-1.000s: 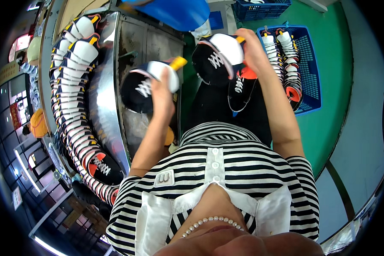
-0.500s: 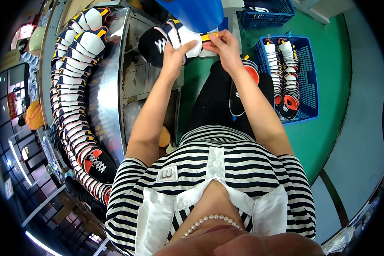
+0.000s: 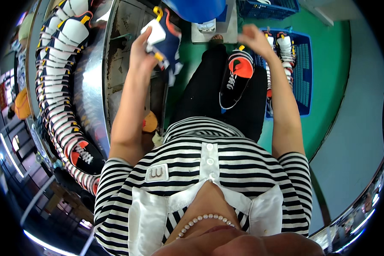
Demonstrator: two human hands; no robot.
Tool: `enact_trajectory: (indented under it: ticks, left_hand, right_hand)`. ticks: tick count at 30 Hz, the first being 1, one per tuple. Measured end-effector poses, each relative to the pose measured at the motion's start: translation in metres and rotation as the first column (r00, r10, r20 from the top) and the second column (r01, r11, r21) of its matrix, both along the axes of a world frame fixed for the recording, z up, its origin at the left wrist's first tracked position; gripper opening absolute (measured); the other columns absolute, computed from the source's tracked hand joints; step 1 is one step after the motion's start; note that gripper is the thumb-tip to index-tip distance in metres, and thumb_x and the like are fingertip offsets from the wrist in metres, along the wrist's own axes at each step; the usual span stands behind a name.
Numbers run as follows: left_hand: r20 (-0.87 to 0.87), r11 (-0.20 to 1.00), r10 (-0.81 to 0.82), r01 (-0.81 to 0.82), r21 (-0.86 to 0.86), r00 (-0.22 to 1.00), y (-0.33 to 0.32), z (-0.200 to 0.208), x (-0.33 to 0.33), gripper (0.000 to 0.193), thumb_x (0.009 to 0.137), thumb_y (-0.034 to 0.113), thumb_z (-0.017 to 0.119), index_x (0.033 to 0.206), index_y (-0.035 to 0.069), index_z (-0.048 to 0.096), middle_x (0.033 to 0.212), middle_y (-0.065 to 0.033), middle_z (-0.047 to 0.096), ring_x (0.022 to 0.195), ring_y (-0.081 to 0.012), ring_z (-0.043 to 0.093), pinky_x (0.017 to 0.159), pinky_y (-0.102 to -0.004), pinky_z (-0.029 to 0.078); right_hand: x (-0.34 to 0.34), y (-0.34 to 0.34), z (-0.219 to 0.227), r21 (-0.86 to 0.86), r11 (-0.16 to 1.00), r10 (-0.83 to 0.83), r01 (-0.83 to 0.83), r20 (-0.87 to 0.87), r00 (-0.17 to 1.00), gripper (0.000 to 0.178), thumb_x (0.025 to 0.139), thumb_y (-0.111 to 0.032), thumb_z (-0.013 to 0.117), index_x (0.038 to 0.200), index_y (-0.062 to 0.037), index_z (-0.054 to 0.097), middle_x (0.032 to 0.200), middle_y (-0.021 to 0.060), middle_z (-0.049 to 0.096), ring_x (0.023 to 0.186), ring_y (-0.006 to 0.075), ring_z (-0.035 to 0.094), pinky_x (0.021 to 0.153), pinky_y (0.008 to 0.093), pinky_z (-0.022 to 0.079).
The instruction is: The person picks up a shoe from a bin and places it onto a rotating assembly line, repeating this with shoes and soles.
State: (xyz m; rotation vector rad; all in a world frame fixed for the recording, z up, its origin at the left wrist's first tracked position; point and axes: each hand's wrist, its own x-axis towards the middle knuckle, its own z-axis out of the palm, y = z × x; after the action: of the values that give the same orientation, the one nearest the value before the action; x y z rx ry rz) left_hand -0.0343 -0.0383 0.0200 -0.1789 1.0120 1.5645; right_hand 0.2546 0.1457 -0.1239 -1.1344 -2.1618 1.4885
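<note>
My left hand [image 3: 141, 53] is closed on a navy and white shoe upper [image 3: 171, 40] with a yellow pull tab and orange lining. The upper is raised beside the metal bench and its lower end is blurred. My right hand [image 3: 257, 40] looks empty, thumb and fingers apart and slightly blurred, above the yellow tab of the uppers on my lap. There, a black shoe upper [image 3: 239, 81] with white laces and orange lining lies on my thighs, others seemingly nested in its heel end.
Long curved rows of nested shoe uppers [image 3: 57, 85] lie on the shiny metal bench [image 3: 91, 72] at left. A blue basket [image 3: 304, 70] at right holds more nested uppers. Another blue basket [image 3: 271, 10] stands behind it. A large blue rounded object [image 3: 196, 8] hangs at the top centre.
Both hands were together on the upper below the blue object. My left hand has brought it left and turned it; my right hand has let go and moved right.
</note>
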Motion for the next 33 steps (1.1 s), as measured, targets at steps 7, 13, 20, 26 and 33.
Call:
enact_trajectory:
  ticks: [7,13,20,26,33]
  left_hand:
    - [-0.707,0.881,0.289,-0.469,-0.067,0.645,-0.174,0.156,0.059,0.046,0.079,0.012,0.067,0.119,-0.001,0.050,0.107,-0.0099,0.061,0.096,-0.0199,0.060,0.085,-0.0316,0.047]
    - [-0.952,0.310,0.271,-0.923,0.227,-0.143,-0.361,0.135,0.011,0.033,0.083,0.011,0.064,0.111,0.000,0.051,0.101,-0.0069,0.059,0.090,-0.0159,0.057,0.079,-0.0298,0.045]
    - [-0.915,0.013,0.339,-0.971,0.237,-0.219,-0.456,0.008,-0.204,0.033,0.078,0.012,0.069,0.097,-0.013,0.057,0.091,-0.0147,0.064,0.079,-0.0251,0.061,0.073,-0.0357,0.049]
    - [-0.743,0.462,0.670,-0.791,0.401,0.015,-0.447,0.042,-0.222,0.035,0.082,0.008,0.068,0.112,-0.006,0.056,0.108,-0.0097,0.061,0.093,-0.0190,0.060,0.077,-0.0311,0.048]
    - [-0.980,0.543,0.091,-0.815,0.200,-0.179,-0.389,0.028,-0.069,0.048,0.082,0.016,0.067,0.121,-0.003,0.045,0.121,-0.0115,0.046,0.102,-0.0181,0.048,0.087,-0.0291,0.042]
  right_hand:
    - [0.033,-0.041,-0.131,-0.267,0.938,0.167,-0.220,-0.205,0.964,0.073,0.072,-0.033,0.071,0.135,-0.0064,0.043,0.118,0.0141,0.060,0.108,0.0254,0.058,0.092,0.0317,0.044]
    - [0.042,-0.049,-0.078,0.154,0.988,-0.009,-0.031,0.255,0.967,0.050,0.074,-0.015,0.070,0.121,-0.0071,0.053,0.112,0.0145,0.062,0.102,0.0305,0.060,0.089,0.0349,0.044]
    - [0.073,-0.046,0.006,0.357,0.888,-0.231,0.289,-0.197,0.953,0.045,0.072,-0.005,0.071,0.112,0.0004,0.054,0.107,0.0122,0.059,0.098,0.0229,0.057,0.089,0.0314,0.043]
    - [0.063,-0.071,0.049,0.079,0.903,-0.362,0.423,-0.391,0.846,0.049,0.075,-0.001,0.068,0.119,0.0000,0.047,0.113,0.0102,0.053,0.104,0.0196,0.053,0.093,0.0295,0.040]
    - [0.001,-0.152,0.085,-0.240,0.871,-0.491,0.429,-0.428,0.758,0.072,0.075,0.002,0.069,0.133,-0.0027,0.028,0.125,0.0150,0.047,0.109,0.0206,0.052,0.093,0.0311,0.042]
